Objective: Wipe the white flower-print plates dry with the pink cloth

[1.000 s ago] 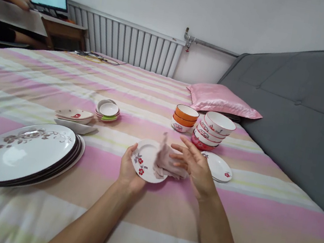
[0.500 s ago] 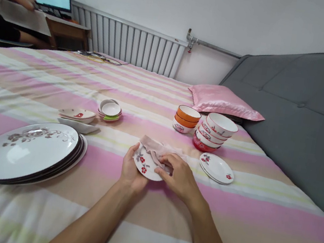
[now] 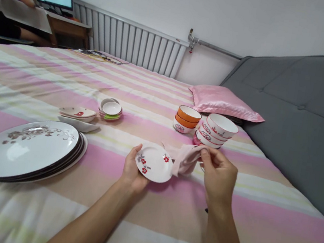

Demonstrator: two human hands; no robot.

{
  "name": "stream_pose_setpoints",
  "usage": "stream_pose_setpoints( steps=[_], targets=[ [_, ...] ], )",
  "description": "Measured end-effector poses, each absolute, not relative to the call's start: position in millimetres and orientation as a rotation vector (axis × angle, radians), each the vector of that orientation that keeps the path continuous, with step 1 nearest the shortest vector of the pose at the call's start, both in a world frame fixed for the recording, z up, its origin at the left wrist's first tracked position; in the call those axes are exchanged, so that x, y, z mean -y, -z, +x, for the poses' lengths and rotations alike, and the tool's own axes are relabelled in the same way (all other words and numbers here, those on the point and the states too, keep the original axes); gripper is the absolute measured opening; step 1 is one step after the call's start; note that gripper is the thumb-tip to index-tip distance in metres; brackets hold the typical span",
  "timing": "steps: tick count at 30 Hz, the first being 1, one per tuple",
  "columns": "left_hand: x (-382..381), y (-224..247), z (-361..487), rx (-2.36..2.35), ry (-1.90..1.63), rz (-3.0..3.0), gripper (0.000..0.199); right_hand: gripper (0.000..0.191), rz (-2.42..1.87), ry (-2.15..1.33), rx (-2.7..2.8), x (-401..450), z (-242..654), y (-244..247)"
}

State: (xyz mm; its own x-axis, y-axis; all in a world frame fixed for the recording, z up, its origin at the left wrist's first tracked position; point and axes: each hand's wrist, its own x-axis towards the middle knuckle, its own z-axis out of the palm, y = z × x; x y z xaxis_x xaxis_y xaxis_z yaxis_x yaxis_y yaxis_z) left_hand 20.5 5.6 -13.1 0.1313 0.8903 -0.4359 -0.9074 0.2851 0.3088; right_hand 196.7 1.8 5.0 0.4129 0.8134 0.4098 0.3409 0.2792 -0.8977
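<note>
We are holding a small flowered plate (image 3: 155,167) over the striped bedcover (image 3: 165,219), a pink cloth (image 3: 188,160) at its right.
Our left hand (image 3: 133,174) is grasping the plate by its left rim, its fingers going out of sight underneath; our right hand (image 3: 220,179) is pinching the cloth's right end. The cloth is probably touching the plate's right rim, though its folds are hiding the contact. The round plate is pointing its patterned face up toward us; the cloth's long axis is running left to right. Cloth and right hand are partly covering the white bowl stack's (image 3: 222,126) foot.
</note>
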Motion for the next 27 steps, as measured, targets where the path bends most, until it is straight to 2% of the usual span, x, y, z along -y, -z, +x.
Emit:
stream_pose_setpoints(
  steps=[6,11,13,17,19,27],
  targets=[
    [-5,13,21,-0.622,-1.284,-0.026,0.026,0.024,-1.407,-0.698,1.175,-5,194,-3],
    [-7,15,20,-0.622,-1.343,-0.036,0.025,0.022,-1.381,-1.128,1.046,-9,193,1],
    [-8,16,19,-0.632,-1.353,-0.045,0.025,0.021,-1.369,-1.114,1.142,-11,193,3],
    [-10,16,15,-0.666,-1.402,-0.068,0.019,0.016,-1.198,-0.666,1.353,-10,194,2],
    [-10,16,14,-0.672,-1.423,-0.073,0.017,0.015,-1.090,-0.578,1.352,-11,196,1],
    [-9,13,16,-0.673,-1.416,-0.076,0.017,0.027,-1.256,-1.101,1.325,-19,209,14]
  ],
)
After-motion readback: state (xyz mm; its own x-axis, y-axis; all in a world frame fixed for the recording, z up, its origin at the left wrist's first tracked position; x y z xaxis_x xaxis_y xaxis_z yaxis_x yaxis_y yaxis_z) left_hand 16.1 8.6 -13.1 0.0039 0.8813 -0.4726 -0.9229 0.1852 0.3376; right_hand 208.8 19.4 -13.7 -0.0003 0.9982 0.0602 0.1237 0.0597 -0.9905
